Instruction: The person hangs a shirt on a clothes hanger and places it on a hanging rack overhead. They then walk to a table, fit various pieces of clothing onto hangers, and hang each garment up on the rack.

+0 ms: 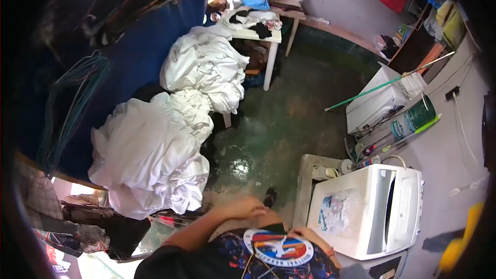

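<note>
My left hand (247, 207) is in front of my body, its fingers loosely curled, and I see nothing in it. At the hem of my dark printed shirt (243, 250), my right hand (306, 233) rests with bent fingers. Whether those fingers grip the cloth is too small to tell. To the right of that hand stands a white top-loading washing machine (338, 212) with a worn lid. A big heap of white cloth (155, 150) lies to the left, beyond my left arm, and another white bundle (206, 62) rises behind it.
A white table (271, 46) with clothes on it stands at the back. Along the right wall are a green-handled pole (382, 89), a white appliance (374, 98) and a green bucket (416, 116). The dark floor (279, 119) looks wet. Clothes (88, 235) hang at lower left.
</note>
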`<state>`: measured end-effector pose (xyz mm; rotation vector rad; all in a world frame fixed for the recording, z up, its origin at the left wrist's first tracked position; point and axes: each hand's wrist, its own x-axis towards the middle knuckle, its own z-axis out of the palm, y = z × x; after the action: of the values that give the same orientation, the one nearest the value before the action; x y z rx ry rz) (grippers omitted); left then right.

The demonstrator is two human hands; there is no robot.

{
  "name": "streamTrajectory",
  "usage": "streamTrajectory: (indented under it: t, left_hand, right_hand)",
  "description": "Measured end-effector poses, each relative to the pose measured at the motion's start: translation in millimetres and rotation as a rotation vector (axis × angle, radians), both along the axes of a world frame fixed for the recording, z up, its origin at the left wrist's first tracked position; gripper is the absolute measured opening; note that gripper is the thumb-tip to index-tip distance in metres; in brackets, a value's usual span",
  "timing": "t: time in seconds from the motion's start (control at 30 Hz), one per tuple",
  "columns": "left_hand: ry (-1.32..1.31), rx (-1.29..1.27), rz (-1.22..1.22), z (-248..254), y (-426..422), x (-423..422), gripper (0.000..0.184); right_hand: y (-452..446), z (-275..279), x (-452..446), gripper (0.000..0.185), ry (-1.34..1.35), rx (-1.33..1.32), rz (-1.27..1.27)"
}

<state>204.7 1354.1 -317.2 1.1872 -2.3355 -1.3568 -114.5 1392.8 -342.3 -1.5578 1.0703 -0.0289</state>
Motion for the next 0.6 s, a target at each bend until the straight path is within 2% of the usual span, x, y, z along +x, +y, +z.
streamTrajectory:
  t: [0.03,0.1,0.2,0.23,0.3,0.33,0.43,0.6]
  left_hand:
    - [-0.024,-0.012,0.015,-4.3,-26.4,-0.3,0.036]
    - [-0.050,-0.063,0.076,8.8,-91.7,-6.0,0.037]
    - [-0.025,-0.101,0.219,33.0,-165.4,-13.8,0.036]
    - [-0.019,-0.090,0.275,38.1,-204.5,-12.8,0.036]
    - [-0.001,-0.093,0.380,45.5,-244.5,-1.4,0.037]
    - [-0.025,-0.062,0.427,52.7,-258.4,4.9,0.036]
    - [-0.075,-0.022,0.504,21.3,-297.8,33.2,0.036]
    - [-0.219,0.097,0.494,-13.0,-404.8,81.9,0.036]
  right_hand:
    - [-32.6,10.3,-5.9,0.028,0.085,0.016,-0.006]
    - [-99.2,12.1,-19.8,0.025,0.148,-0.134,0.025]
    - [-200.7,33.2,-31.8,0.024,0.044,-0.298,0.030]
    - [-267.3,46.9,-30.6,0.024,0.136,-0.292,0.054]
    - [-329.6,56.4,-21.8,0.024,0.218,-0.361,0.125]
    - [-359.0,60.5,-14.3,0.023,0.169,-0.380,0.132]
    - [-438.3,68.4,20.5,0.022,0.027,-0.430,0.160]
    - [-537.9,45.1,50.6,0.021,-0.014,-0.385,0.235]
